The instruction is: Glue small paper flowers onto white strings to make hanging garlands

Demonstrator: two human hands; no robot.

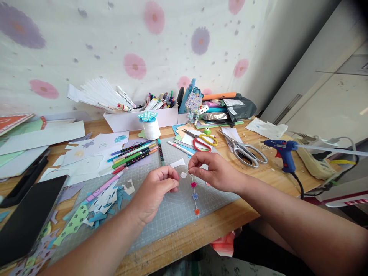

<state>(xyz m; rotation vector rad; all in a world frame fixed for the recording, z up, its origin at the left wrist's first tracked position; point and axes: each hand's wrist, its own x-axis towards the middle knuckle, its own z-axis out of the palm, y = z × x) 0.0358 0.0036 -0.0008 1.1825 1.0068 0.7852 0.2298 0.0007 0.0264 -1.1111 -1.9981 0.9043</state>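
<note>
My right hand pinches a thin white string between thumb and forefinger above the cutting mat. From it hangs a row of small paper flowers: a pink flower, a blue flower and, lowest, an orange flower. A small white paper piece shows between the two hands, close to the left fingertips. My left hand is closed, its thumb bent against the curled fingers; what it holds, if anything, is hidden. Behind the hands lies a white paper strip.
Red-and-yellow scissors and larger grey scissors lie beyond my right hand. A blue glue gun stands at the right. Markers, paper scraps and a black phone lie leftward. A white thread spool stands behind.
</note>
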